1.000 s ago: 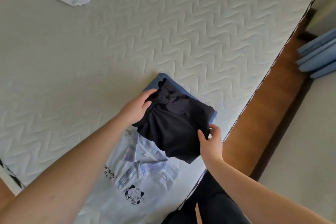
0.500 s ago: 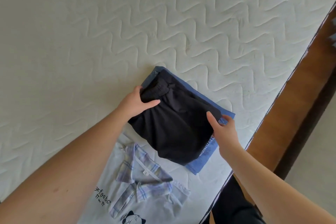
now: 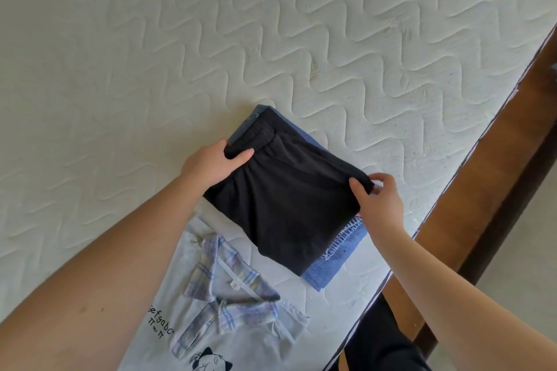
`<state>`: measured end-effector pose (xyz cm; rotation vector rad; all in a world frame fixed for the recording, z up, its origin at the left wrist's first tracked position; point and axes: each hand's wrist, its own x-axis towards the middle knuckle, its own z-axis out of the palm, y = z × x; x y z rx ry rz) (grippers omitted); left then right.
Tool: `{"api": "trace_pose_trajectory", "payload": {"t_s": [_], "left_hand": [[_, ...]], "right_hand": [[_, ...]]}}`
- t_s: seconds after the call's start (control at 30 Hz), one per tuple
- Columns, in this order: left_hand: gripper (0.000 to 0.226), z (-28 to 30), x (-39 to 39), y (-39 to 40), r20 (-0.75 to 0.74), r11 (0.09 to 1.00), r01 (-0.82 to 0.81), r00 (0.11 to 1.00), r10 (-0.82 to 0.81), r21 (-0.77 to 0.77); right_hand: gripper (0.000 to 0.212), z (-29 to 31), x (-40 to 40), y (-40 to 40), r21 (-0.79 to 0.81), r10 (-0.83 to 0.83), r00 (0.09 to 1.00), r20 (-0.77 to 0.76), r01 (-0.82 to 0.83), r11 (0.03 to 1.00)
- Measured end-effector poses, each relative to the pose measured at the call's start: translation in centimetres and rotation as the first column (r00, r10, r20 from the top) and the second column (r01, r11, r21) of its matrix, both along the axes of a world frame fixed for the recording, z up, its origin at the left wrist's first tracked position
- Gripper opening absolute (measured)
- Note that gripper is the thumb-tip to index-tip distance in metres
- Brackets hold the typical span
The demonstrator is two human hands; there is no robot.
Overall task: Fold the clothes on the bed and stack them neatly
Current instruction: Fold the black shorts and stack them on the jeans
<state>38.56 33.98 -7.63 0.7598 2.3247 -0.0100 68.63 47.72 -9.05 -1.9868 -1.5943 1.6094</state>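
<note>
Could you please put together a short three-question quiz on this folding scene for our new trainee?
1. True or false: the black shorts lie on top of the folded blue garment.
2. Which hand grips the elastic waistband end of the shorts: A) left hand, B) right hand, C) neither?
3. Fill in: the light shirt with a plaid collar lies on the mattress, ____ the stack and on the person's side of it.

Key:
1. True
2. A; the right hand pinches the opposite corner.
3. Beside
</note>
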Motion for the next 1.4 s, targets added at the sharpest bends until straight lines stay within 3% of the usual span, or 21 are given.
{"api": "trace_pose_trajectory", "payload": {"t_s": [0.1,0.17,0.3,0.4,0.5,0.63,0.77,0.83,0.9,0.97,1.1,1.23,1.33,1.4], "left_hand": [[0.096,0.4,-0.2,-1.2,0.161,0.984,-0.176,0.973,0.168,0.036],[0.1,0.6,-0.6,-2.7,0.235,0.979,-0.2,0.955,0.184,0.047],[0.098,0.6,-1.0,-5.0,0.292,0.973,-0.23,0.932,0.216,0.015],[0.084,0.6,-0.3,-5.4,0.334,0.944,-0.313,0.905,0.263,0.103],[0.071,0.5,1.2,-5.3,0.235,0.942,-0.27,0.946,0.222,0.2],[0.062,0.0,1.9,-5.4,0.066,0.953,-0.131,0.991,0.117,0.272],[0.066,-0.9,2.1,-6.5,-0.014,0.969,-0.114,0.993,0.12,0.221],[0.073,-1.0,2.7,-6.2,-0.13,0.981,-0.019,0.991,0.044,0.193],[0.078,-0.5,3.2,-5.4,-0.292,0.974,0.117,0.955,-0.056,0.196],[0.076,0.3,3.6,-3.8,-0.345,0.943,0.187,0.935,-0.084,0.276],[0.063,1.8,3.9,1.2,-0.19,0.9,0.148,0.979,-0.074,0.411],[0.058,2.7,3.0,5.7,0.022,0.95,-0.117,0.993,0.116,0.289],[0.065,3.3,2.1,7.9,0.017,0.996,0.085,0.996,-0.085,0.014],[0.057,3.9,1.5,8.7,0.058,0.972,0.234,0.971,-0.232,-0.019]], "right_hand": [[0.041,1.3,0.7,-1.8,0.011,-0.147,0.989,0.001,0.147,0.989],[0.04,2.0,1.8,-4.5,0.01,-0.165,0.985,0.046,0.165,0.986],[0.038,2.3,2.4,-8.9,-0.149,0.063,0.994,0.09,-0.049,0.988],[0.047,1.7,1.4,-10.4,-0.28,0.265,0.964,0.034,-0.245,0.928],[0.053,1.2,0.2,-11.2,-0.294,0.298,0.954,-0.031,-0.294,0.909],[0.051,0.2,0.3,-11.4,-0.422,0.044,0.993,-0.113,-0.088,0.902],[0.042,-0.3,1.5,-11.9,-0.377,0.103,0.994,-0.037,-0.11,0.92],[0.042,0.0,2.0,-11.1,-0.374,0.182,0.983,-0.011,-0.173,0.911],[0.043,0.9,2.5,-9.2,-0.277,0.236,0.97,0.065,-0.21,0.938],[0.048,1.7,3.3,-6.8,-0.131,0.206,0.971,0.122,-0.19,0.973],[0.053,2.1,3.3,-2.4,0.124,0.198,0.977,0.08,-0.207,0.971],[0.05,1.3,1.3,-0.1,0.202,0.354,0.932,0.076,-0.362,0.91],[0.043,0.6,0.1,0.4,0.208,0.441,0.892,0.103,-0.453,0.867],[0.039,0.5,-0.1,0.7,0.212,0.452,0.885,0.114,-0.466,0.859]]}}
